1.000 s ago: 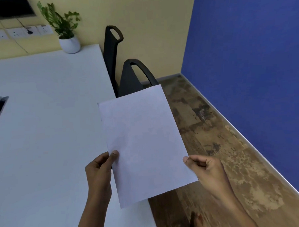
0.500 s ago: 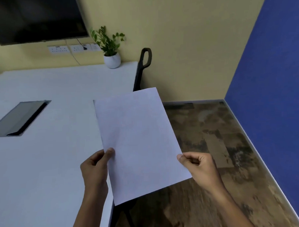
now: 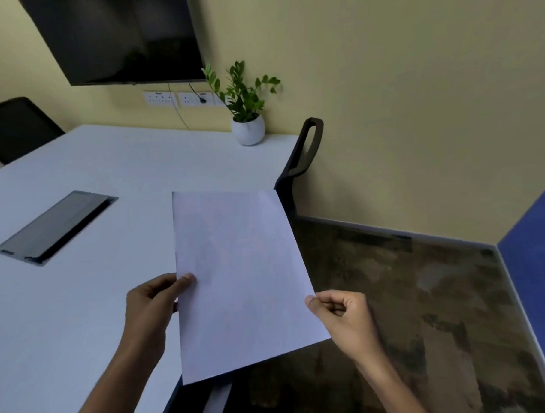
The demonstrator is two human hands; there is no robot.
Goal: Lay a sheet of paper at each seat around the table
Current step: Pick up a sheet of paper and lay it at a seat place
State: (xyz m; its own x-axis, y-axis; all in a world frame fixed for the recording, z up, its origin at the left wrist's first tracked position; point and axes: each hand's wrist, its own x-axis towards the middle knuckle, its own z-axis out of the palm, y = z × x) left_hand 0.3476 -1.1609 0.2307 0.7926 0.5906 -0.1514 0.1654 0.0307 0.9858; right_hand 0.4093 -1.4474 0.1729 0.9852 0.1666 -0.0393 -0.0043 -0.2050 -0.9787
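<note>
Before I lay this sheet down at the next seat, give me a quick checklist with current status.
1. Left hand pinching the sheet: ok.
2. Right hand pinching its right edge: ok.
3. Sheet flat, uncreased: ok.
4. Single sheet, not several: cannot tell.
5. Table surface by the black chair free of clutter: ok; the potted plant sits far back.
6. Sheet down on the table: not ok, held in the air.

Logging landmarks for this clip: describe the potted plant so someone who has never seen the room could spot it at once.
Start at the big black screen on the yellow wall. Drop past its lower right corner to the far edge of the white table, by the wall sockets. There stands the potted plant: a round white pot with green leafy stems, the only green thing in view.
</note>
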